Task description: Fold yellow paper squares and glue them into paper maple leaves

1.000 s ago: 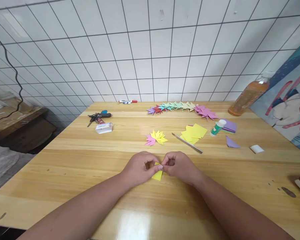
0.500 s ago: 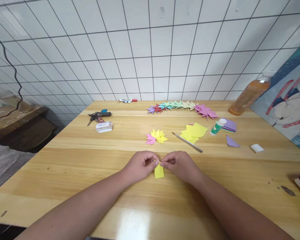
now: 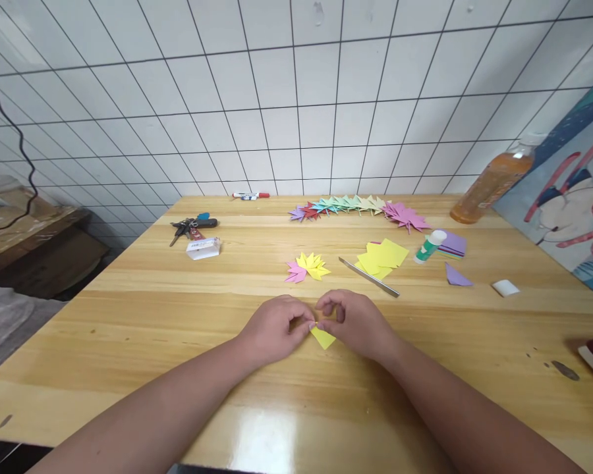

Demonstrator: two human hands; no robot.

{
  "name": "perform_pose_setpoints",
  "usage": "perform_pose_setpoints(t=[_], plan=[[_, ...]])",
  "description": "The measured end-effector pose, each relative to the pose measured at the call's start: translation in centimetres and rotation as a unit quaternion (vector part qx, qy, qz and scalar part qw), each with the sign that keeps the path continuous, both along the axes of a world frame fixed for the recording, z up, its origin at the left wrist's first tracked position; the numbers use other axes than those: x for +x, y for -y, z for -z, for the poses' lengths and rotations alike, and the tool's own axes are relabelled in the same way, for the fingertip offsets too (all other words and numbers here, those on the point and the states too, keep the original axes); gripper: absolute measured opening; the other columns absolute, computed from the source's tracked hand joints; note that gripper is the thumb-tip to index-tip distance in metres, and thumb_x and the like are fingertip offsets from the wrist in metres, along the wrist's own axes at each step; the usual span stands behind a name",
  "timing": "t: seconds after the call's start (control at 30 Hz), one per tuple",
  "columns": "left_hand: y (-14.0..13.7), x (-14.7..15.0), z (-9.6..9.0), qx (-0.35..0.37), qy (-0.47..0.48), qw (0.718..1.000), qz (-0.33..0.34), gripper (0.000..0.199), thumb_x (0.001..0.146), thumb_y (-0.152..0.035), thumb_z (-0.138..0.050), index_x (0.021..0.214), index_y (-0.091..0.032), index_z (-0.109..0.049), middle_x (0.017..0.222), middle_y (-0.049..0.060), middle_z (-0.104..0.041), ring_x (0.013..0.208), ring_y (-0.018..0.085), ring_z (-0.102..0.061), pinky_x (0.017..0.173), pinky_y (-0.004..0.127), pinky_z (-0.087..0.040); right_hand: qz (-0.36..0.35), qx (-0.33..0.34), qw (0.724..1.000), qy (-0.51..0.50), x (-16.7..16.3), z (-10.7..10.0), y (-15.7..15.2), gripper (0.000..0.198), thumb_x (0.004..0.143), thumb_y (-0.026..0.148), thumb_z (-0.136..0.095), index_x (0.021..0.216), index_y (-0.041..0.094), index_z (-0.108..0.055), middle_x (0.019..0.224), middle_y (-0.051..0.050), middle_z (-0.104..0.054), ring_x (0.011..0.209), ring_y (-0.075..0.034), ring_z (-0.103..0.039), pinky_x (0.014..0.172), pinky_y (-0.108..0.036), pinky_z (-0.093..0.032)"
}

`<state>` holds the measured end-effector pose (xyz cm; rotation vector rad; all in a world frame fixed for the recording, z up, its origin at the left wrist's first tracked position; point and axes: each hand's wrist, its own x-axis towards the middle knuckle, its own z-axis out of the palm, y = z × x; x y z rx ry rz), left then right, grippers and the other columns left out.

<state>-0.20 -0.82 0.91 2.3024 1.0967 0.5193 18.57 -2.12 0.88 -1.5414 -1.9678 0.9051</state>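
Observation:
A small piece of yellow paper (image 3: 323,338) hangs between my hands, one corner pointing down toward the table. My left hand (image 3: 281,329) pinches its upper left corner between thumb and index finger. At the paper's upper edge, my right hand (image 3: 356,326) has its thumb touching the sheet, while the index finger is raised with a gap between them. Just beyond my hands lies a folded paper cluster (image 3: 312,264) of yellow and pink points. A metal blade-like strip (image 3: 369,277) and loose yellow squares (image 3: 383,257) are to its right.
A row of folded coloured paper (image 3: 348,205) runs near the tiled wall. On the right are a glue stick (image 3: 429,246), purple paper (image 3: 453,243), a purple triangle (image 3: 457,275), a white eraser-like block (image 3: 505,288) and a bottle (image 3: 491,184). Keys (image 3: 192,227), a small white box (image 3: 203,248) and a marker (image 3: 250,195) lie left.
The yellow paper has turned from upright to a slant, its lower corner swinging right. My right index finger has lifted away from its thumb. The view has shifted slightly.

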Motion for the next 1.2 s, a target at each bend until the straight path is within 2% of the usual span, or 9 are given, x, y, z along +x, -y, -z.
perform_pose_setpoints(t=[0.17, 0.3, 0.43, 0.53, 0.67, 0.8, 0.93, 1.1, 1.2], plan=[[-0.3, -0.1, 0.7, -0.074, 0.05, 0.995, -0.048, 0.012, 0.077, -0.025, -0.055, 0.073, -0.018, -0.064, 0.067, 0.0, -0.062, 0.062, 0.012, -0.054, 0.058, 0.022, -0.039, -0.005, 0.005, 1.0, 0.012, 0.1, 0.1, -0.1, 0.01, 0.074, 0.031, -0.061, 0.075, 0.026, -0.07, 0.078, 0.0, -0.063, 0.064, -0.011, -0.052, 0.057, -0.023, -0.036], [-0.3, 0.0, 0.9, -0.093, 0.059, 0.993, -0.052, 0.011, 0.076, -0.026, -0.056, 0.073, -0.018, -0.063, 0.067, 0.0, -0.063, 0.06, 0.011, -0.054, 0.055, 0.021, -0.039, -0.012, 0.007, 1.0, 0.01, 0.1, 0.0, 0.0, 0.01, 0.074, 0.029, -0.06, 0.075, 0.026, -0.069, 0.078, 0.0, -0.063, 0.064, -0.012, -0.052, 0.057, -0.024, -0.036], [0.0, 0.2, 0.2, -0.04, 0.022, 0.998, -0.048, 0.011, 0.076, -0.028, -0.058, 0.072, -0.02, -0.064, 0.067, 0.0, -0.063, 0.065, 0.013, -0.054, 0.061, 0.024, -0.04, -0.01, 0.02, 1.0, 0.017, -0.1, -0.1, 0.1, 0.006, 0.072, 0.023, -0.06, 0.071, 0.024, -0.066, 0.077, 0.001, -0.062, 0.067, -0.012, -0.053, 0.058, -0.023, -0.036], [0.3, 0.2, -0.4, 0.009, -0.007, 1.0, -0.014, 0.014, 0.079, -0.03, -0.055, 0.076, -0.022, -0.066, 0.07, 0.001, -0.065, 0.071, 0.016, -0.054, 0.069, 0.028, -0.04, -0.012, 0.03, 0.999, 0.034, -0.2, -0.3, 0.2, 0.006, 0.071, 0.02, -0.06, 0.069, 0.023, -0.065, 0.077, 0.001, -0.062, 0.069, -0.012, -0.054, 0.059, -0.023, -0.036], [0.3, 0.2, -0.6, 0.019, -0.021, 1.0, -0.008, 0.014, 0.08, -0.027, -0.053, 0.077, -0.023, -0.066, 0.069, 0.001, -0.065, 0.071, 0.017, -0.054, 0.07, 0.029, -0.04, -0.013, 0.029, 0.999, 0.029, -0.2, -0.3, 0.2, 0.004, 0.07, 0.022, -0.062, 0.07, 0.024, -0.066, 0.077, 0.001, -0.063, 0.071, -0.013, -0.054, 0.06, -0.024, -0.037], [0.1, 0.1, -0.4, -0.014, -0.001, 0.998, -0.053, 0.009, 0.076, -0.026, -0.058, 0.07, -0.021, -0.063, 0.067, -0.001, -0.063, 0.068, 0.014, -0.054, 0.064, 0.025, -0.039, -0.008, -0.004, 1.0, -0.012, 0.0, 0.0, 0.0, 0.007, 0.071, 0.025, -0.061, 0.073, 0.025, -0.068, 0.073, 0.001, -0.064, 0.066, -0.012, -0.053, 0.059, -0.024, -0.038], [0.0, 0.1, -0.2, -0.057, 0.021, 0.996, -0.066, 0.01, 0.074, -0.027, -0.059, 0.069, -0.019, -0.062, 0.065, -0.001, -0.061, 0.063, 0.012, -0.053, 0.058, 0.022, -0.038, 0.006, -0.059, 0.995, -0.078, 0.1, 0.1, -0.1, 0.009, 0.07, 0.029, -0.062, 0.071, 0.023, -0.068, 0.065, 0.001, -0.062, 0.06, -0.011, -0.053, 0.057, -0.023, -0.04], [0.3, 0.3, 0.4, -0.126, 0.07, 0.988, -0.06, 0.016, 0.076, -0.032, -0.058, 0.07, -0.017, -0.059, 0.065, -0.001, -0.061, 0.058, 0.01, -0.052, 0.053, 0.02, -0.039, 0.018, -0.189, 0.964, -0.188, -0.1, -0.2, -0.1, 0.014, 0.069, 0.032, -0.063, 0.073, 0.019, -0.064, 0.064, 0.001, -0.059, 0.058, -0.01, -0.053, 0.048, -0.019, -0.042], [0.3, 0.2, 0.4, -0.117, 0.083, 0.989, -0.041, 0.02, 0.078, -0.036, -0.058, 0.075, -0.016, -0.061, 0.067, 0.001, -0.063, 0.061, 0.011, -0.054, 0.056, 0.021, -0.042, 0.02, -0.209, 0.955, -0.211, 0.4, -0.4, -0.3, 0.018, 0.07, 0.036, -0.062, 0.074, 0.018, -0.062, 0.066, 0.001, -0.056, 0.057, -0.01, -0.05, 0.041, -0.017, -0.041]])
